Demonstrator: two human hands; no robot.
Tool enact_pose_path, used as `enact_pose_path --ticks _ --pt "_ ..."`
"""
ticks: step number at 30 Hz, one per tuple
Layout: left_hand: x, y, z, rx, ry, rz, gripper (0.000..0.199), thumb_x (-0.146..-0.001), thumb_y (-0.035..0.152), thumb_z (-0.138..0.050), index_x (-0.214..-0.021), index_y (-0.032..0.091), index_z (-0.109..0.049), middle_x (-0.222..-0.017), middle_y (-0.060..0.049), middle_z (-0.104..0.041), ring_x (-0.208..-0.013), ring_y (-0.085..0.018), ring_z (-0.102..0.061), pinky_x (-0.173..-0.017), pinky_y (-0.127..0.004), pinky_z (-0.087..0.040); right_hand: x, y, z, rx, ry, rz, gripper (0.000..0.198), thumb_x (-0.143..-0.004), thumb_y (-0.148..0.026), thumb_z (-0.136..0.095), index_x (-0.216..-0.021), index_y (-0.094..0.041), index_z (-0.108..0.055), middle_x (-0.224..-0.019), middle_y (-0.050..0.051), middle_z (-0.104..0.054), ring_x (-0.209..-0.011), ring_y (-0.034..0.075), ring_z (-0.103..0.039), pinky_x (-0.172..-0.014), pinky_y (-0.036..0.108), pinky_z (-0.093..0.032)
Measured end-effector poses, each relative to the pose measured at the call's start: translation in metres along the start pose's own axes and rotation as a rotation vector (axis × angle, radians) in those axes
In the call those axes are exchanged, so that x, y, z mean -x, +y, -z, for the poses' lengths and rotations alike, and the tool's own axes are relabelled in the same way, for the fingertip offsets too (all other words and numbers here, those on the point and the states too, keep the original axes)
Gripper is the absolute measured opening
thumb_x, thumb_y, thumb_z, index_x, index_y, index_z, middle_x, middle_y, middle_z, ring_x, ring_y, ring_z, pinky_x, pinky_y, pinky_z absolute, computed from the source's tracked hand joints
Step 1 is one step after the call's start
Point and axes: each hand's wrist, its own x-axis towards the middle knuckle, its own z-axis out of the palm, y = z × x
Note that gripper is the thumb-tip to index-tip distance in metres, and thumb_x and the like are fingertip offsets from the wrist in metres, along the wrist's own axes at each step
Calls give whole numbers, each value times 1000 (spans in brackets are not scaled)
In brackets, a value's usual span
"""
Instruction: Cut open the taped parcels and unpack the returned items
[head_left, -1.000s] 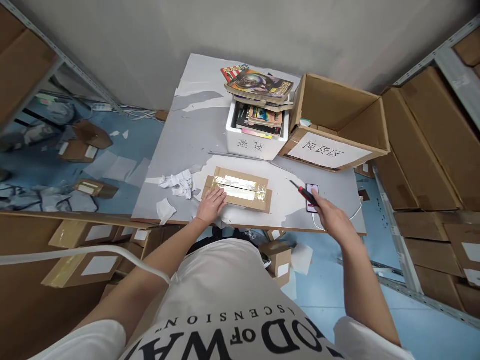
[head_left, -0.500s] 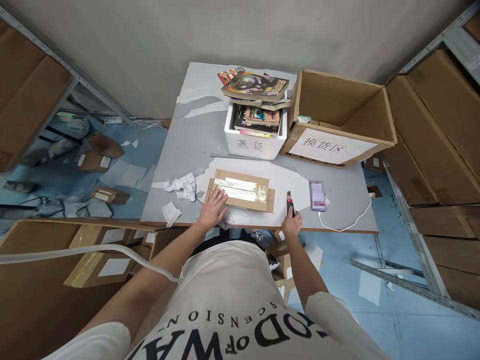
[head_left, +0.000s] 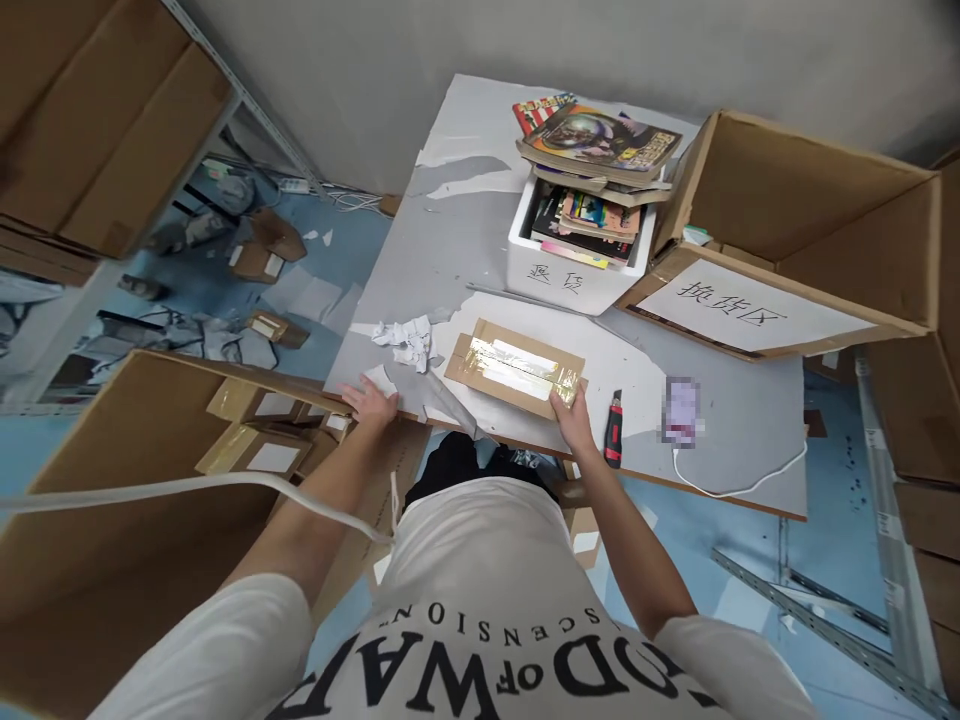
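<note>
My right hand (head_left: 572,411) grips the near right corner of a flat cardboard package (head_left: 517,368), thumb on top. Shiny tape and a white label cover the package's upper face; it is slightly tilted above white paper. At the front left edge of the table, my left hand (head_left: 369,402) is open, fingers spread beside a torn paper scrap (head_left: 382,380). Whether it touches the scrap, I cannot tell. Crumpled paper (head_left: 407,342) lies just beyond. A red and black utility knife (head_left: 613,432) rests on the table right of my right hand, blade end pointing away.
A white bin (head_left: 555,280) piled with books stands at the back, beside a large open carton (head_left: 757,300) with a handwritten sign. A phone (head_left: 681,410) on a white cable lies at right. Below left stands another open carton (head_left: 97,450) holding taped packages. Loaded shelves flank both sides.
My right hand has let go of the utility knife and taken hold of the package. My left hand has moved off the package to the left table edge. The view has swung left.
</note>
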Motion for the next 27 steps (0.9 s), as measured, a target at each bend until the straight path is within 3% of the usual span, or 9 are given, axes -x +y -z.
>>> enact_pose_path --ticks 3,6,9,11,14,16,18,23,27 --pt "-18 -10 -11 12 -137 27 42 -71 41 -65 -104 16 -60 -122 -27 -55 -121 -47 -47 -93 -72 -28 3 -5 4 3 -28 5 74 -82 -55 -52 -142 -16 -33 -139 12 -48 -128 25 -46 -109 41 -34" --pt "-22 -10 -16 26 -143 -50 14 -76 32 -59 -77 17 -57 -95 -18 -66 -104 -40 -59 -94 -68 -30 0 -12 7 -1 -41 10 70 -83 -53 -52 -139 -15 -38 -137 13 -51 -125 25 -49 -108 41 -35" --pt "-29 -9 -4 39 -69 -120 10 -81 26 -51 -77 17 -54 -90 -17 -64 -102 -37 -59 -92 -61 -37 -4 -17 8 1 -47 -5 67 -83 -53 -52 -138 -16 -40 -136 13 -52 -124 25 -49 -108 42 -36" --pt "-39 -2 9 41 11 -142 11 -84 24 -47 -86 15 -53 -107 -20 -59 -115 -35 -51 -99 -55 -35 -4 -19 8 0 -50 -26 68 -82 -52 -53 -139 -17 -40 -136 13 -51 -124 26 -49 -107 43 -37" --pt "-56 26 18 51 114 -244 14 -84 25 -48 -93 14 -52 -140 -22 -36 -139 -33 -23 -111 -51 -22 -3 -21 6 0 -34 -41 68 -83 -52 -53 -139 -17 -40 -136 13 -51 -125 26 -49 -107 44 -36" --pt "-64 50 13 69 97 -401 14 -83 27 -52 -90 15 -53 -150 -20 -23 -144 -35 -4 -112 -57 -15 -2 -23 4 10 -15 -27 66 -83 -51 -53 -138 -16 -41 -136 14 -52 -126 27 -48 -108 44 -35" --pt "-71 68 1 41 0 -461 15 -81 29 -54 -87 15 -55 -155 -17 -14 -143 -40 7 -108 -66 -9 -1 -24 3 21 5 -8 65 -83 -51 -53 -137 -15 -43 -135 14 -52 -127 27 -47 -109 44 -33" --pt "-90 68 -34 -2 -279 -153 13 -74 26 -59 -83 16 -58 -157 -16 -10 -140 -50 1 -96 -77 -15 0 -20 -1 -13 26 -25 68 -81 -53 -55 -137 -16 -43 -136 13 -52 -127 26 -47 -111 42 -32" --pt "-91 48 -50 24 -211 -319 17 -71 16 -58 -89 17 -60 -144 -19 -34 -136 -43 -23 -104 -65 -24 5 -15 -5 -114 41 -169 71 -80 -55 -57 -141 -24 -36 -135 9 -53 -123 24 -51 -106 43 -40"
